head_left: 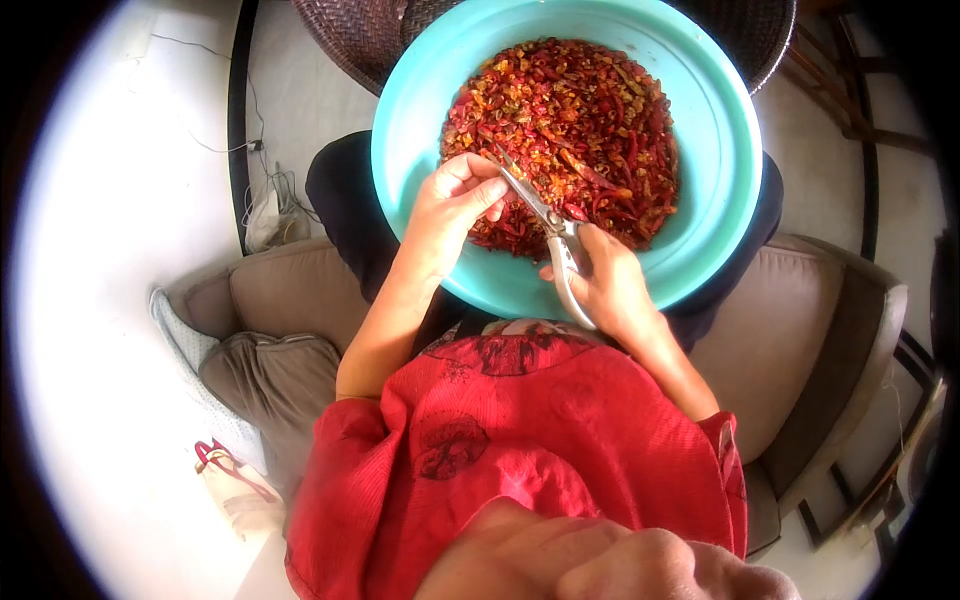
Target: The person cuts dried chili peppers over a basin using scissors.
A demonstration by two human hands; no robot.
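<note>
A pile of cut dried red chili peppers [570,130] lies in a wide turquoise basin [715,190], with a few longer pods among the small pieces. My right hand [605,275] grips the pale handles of a pair of scissors [556,228]. The blades point up and left over the pile, their tips slightly apart beside the fingers of my left hand [462,195]. Those fingers are pinched together above the basin's near left part. Whatever is between them is too small and hidden to make out against the red pieces.
The basin sits in front of my lap, with a brown woven basket [350,40] behind it. I am on a beige sofa [790,330]. Dark cloth [275,375] lies at my left, and a pale bag [240,490] with red handles stands lower left. Cables [270,195] trail along the floor.
</note>
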